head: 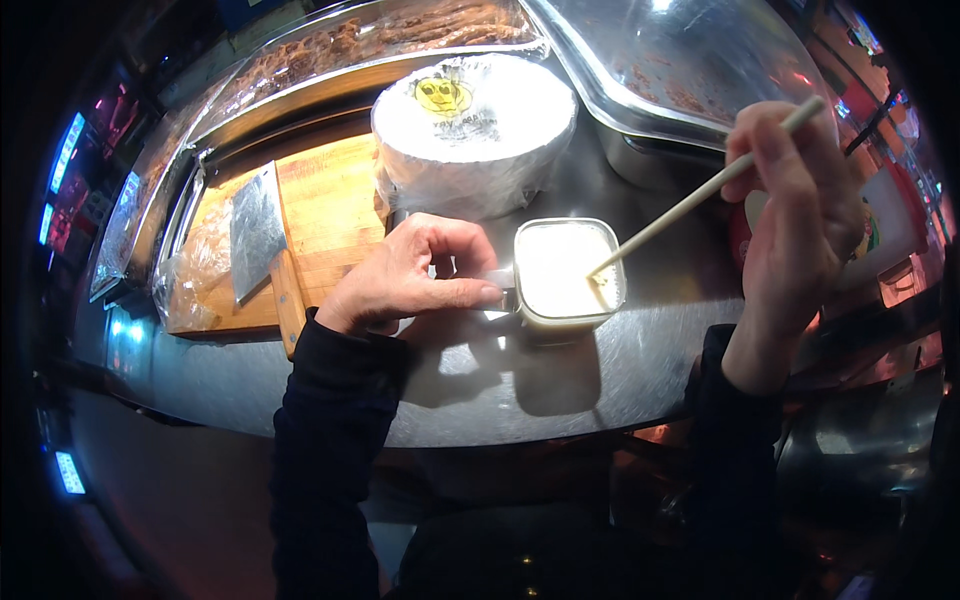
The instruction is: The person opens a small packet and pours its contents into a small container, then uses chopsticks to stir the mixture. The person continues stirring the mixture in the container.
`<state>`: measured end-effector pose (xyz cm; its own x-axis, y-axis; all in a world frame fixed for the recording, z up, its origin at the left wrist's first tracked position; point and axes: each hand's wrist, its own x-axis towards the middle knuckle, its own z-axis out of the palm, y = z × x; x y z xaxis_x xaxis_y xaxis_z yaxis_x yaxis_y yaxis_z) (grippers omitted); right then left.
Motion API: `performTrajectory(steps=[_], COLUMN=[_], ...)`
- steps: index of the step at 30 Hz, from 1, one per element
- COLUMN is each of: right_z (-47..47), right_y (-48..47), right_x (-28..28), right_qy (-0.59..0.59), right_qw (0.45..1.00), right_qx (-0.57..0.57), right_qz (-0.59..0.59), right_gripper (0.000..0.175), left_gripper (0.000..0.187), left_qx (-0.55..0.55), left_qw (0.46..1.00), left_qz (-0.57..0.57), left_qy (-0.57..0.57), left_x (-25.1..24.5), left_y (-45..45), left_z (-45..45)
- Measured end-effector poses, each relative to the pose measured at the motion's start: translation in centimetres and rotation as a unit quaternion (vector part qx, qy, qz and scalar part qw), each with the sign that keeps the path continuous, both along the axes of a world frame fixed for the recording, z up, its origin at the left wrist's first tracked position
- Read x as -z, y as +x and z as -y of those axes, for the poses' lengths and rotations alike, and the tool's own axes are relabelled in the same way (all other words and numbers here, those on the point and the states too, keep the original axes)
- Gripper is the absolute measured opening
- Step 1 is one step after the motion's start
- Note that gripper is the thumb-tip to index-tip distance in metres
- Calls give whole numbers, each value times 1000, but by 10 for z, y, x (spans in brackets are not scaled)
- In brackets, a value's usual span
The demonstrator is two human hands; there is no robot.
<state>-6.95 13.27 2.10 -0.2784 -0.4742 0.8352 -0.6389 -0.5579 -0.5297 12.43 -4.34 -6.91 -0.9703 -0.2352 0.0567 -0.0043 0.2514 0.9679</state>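
Observation:
My left hand (pixel 420 277) pinches the handle of a square, clear-walled container (pixel 574 322) on the steel counter. The container holds a pale, whitish content, overexposed by the light. In my right hand (pixel 799 180), a light-coloured chopstick-like stick (pixel 690 201) slants down to the left, its tip in the pale content near the container's right side. A bit of pale matter clings at the tip. Whether the stick is single or a pair pressed together, I cannot tell.
A cleaver (pixel 259 229) lies on a wooden cutting board (pixel 330 202) at left, beside crumpled clear plastic (pixel 199 255). Behind the container stands a plastic-wrapped round tub (pixel 476 112). Covered food trays (pixel 375 34) line the back; a clear-lidded steel bin (pixel 675 60) stands back right. The steel counter's front edge (pixel 480 445) curves nearest me.

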Motion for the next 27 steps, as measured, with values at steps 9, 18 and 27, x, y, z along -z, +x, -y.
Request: performTrajectory(steps=[9, 18, 27], right_z=[-5, -2, 14], right_y=[6, 12, 12], right_x=[-1, 2, 16], right_qy=[12, 84, 213], right_qw=[1000, 996, 961], right_qx=[26, -17, -68], right_qz=[4, -8, -162], right_gripper=[17, 18, 13], left_gripper=[20, 22, 26], left_qx=[5, 10, 11], left_qw=[1000, 1000, 1000], left_qz=[-5, -5, 0], left_qy=[28, 3, -14], left_x=[0, -1, 2], left_y=[-1, 0, -1], left_z=[-1, 1, 3])
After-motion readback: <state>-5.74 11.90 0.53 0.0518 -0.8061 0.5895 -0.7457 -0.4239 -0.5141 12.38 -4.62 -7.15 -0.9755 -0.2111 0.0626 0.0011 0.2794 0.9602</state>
